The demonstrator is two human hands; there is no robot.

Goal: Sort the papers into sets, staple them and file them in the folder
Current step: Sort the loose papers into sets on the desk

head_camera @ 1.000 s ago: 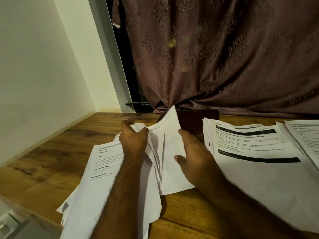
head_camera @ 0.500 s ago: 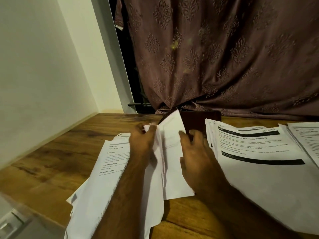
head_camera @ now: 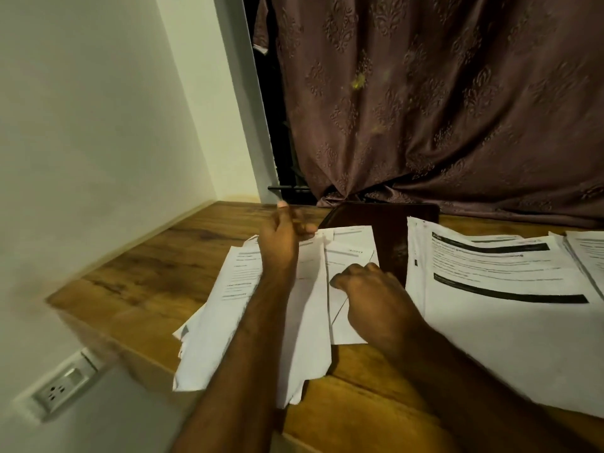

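A person sits at a wooden table with both bare arms reaching out over loose papers.

The left hand is lifted a little above the left pile of papers. Its fingers are bent and its thumb points to the right, touching the top edge of a sheet near the middle. The hand is blurry, so I cannot tell if it really pinches that sheet or only touches it.

The right hand rests on the middle sheets. Its fingers are curled under, knuckles up, and they press down on the paper. A corner of one sheet sticks up just left of the thumb. I cannot tell if the fingers have hold of a sheet underneath.

The left pile is messy. Its sheets fan out, and the near ends hang over the near edge of the table. There is printed writing on the top sheet.

A dark folder lies flat at the far side of the table, partly under the middle sheets and touching the right pile.

The right pile of papers is big, with thick black bars on the top page. More sheets lie at the far right.

A brown patterned curtain hangs behind the table. A white wall is on the left, with a wall socket low down.
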